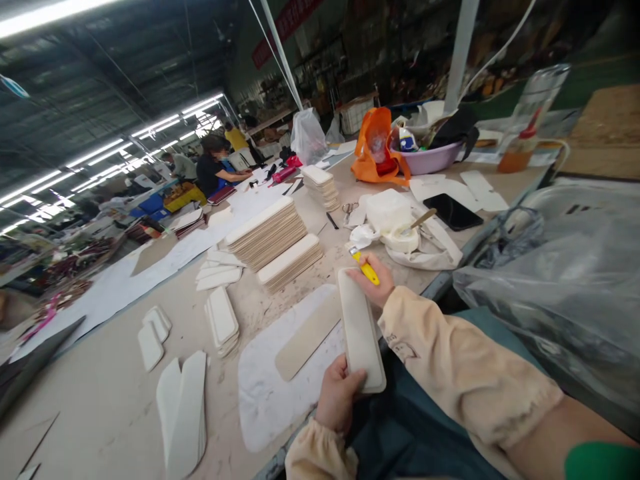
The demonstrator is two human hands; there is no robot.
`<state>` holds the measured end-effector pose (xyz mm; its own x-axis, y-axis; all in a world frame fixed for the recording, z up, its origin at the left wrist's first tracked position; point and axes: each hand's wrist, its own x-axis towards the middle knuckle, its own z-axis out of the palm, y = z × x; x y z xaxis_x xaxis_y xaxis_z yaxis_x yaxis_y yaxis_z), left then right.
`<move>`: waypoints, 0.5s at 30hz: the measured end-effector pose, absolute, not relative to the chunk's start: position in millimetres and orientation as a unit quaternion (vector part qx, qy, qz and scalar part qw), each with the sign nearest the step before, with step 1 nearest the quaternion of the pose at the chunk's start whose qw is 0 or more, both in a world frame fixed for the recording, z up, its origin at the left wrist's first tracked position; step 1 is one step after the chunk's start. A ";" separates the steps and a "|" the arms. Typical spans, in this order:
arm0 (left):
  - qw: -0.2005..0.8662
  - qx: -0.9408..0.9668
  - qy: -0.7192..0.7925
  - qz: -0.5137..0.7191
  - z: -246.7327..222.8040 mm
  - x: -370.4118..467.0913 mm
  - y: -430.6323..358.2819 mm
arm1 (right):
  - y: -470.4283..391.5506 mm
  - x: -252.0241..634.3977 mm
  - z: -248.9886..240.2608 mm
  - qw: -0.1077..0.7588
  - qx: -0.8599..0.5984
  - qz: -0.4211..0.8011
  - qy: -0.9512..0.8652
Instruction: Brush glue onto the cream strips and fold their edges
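I am holding a long white pad (361,330) upright over the near edge of the surface (100,393). My left hand (337,397) grasps its lower end, thumb pressed across the face and fingers wrapped behind. My right hand (373,277) sits at its top end, clenched around a small brush with a yellow handle (364,265), bristle end pointing away from me. I judge this to be the coating step: the pad is presented and the brush is loaded or about to be. The next move, as I read it, calls for a steady stroke along the pad's face while the left hand keeps it from twisting, and for more paste from the white tub (395,227), where a wooden stick (419,220) is standing in it.

Below the pad lies a tan strip (307,337) on a white mat (270,393), close under my hands; it could catch drips. Stacks of tan boards (270,233) stand beyond, and loose white pieces (183,410) lie to the left. Scissors (349,210), a black phone (453,212), an orange bag (375,150) and a purple basin (430,160) crowd the far right. A clear plastic bag (560,287) bulges beside my right sleeve and may hamper the elbow. Another person (215,170) works well apart at the far end.
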<state>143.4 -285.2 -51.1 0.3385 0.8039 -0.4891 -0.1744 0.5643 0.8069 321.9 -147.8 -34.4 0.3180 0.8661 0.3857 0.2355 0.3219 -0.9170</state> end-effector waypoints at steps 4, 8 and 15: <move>0.733 0.324 0.505 0.321 -51.2 144.6 -288.5 | -145.9 322.9 -34.5 0.610 -0.538 0.252 -0.524; 0.744 0.305 0.490 0.336 -50.6 143.9 -289.0 | -143.8 325.4 -37.4 0.600 -0.544 0.243 -0.534; 0.753 0.300 0.473 0.346 -50.7 143.4 -290.7 | -145.9 326.6 -36.6 0.585 -0.554 0.228 -0.547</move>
